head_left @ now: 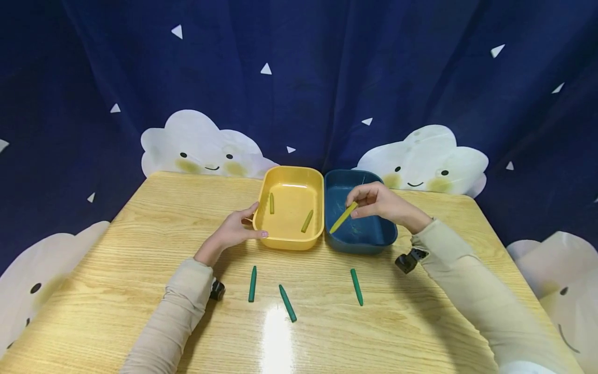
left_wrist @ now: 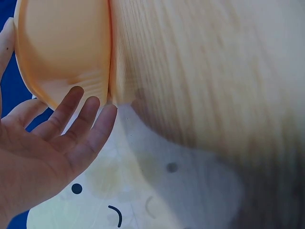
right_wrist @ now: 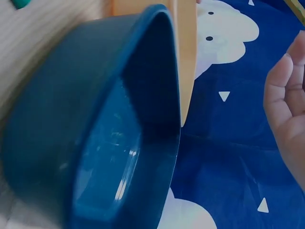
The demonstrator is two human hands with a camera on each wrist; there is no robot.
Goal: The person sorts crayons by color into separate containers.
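Observation:
A yellow crayon [head_left: 343,217] is pinched by my right hand [head_left: 380,202] above the blue bin [head_left: 359,248], its lower tip near the bin's left rim. In the right wrist view, that hand [right_wrist: 290,95] shows at the right edge, beyond the bin. My left hand [head_left: 235,228] rests against the left side of the yellow bin [head_left: 289,244], with the thumb at the front rim. The left wrist view shows its fingers [left_wrist: 90,119] loosely extended alongside the bin wall. Inside the yellow bin lie two yellowish crayons, one at the left [head_left: 272,203] and one toward the right [head_left: 307,221].
Three green crayons lie on the wooden table [head_left: 210,337] in front of the bins: one at the left [head_left: 253,284], another near the middle [head_left: 287,303], a third at the right [head_left: 357,287]. Behind the table hangs a dark blue curtain [head_left: 303,114] with clouds.

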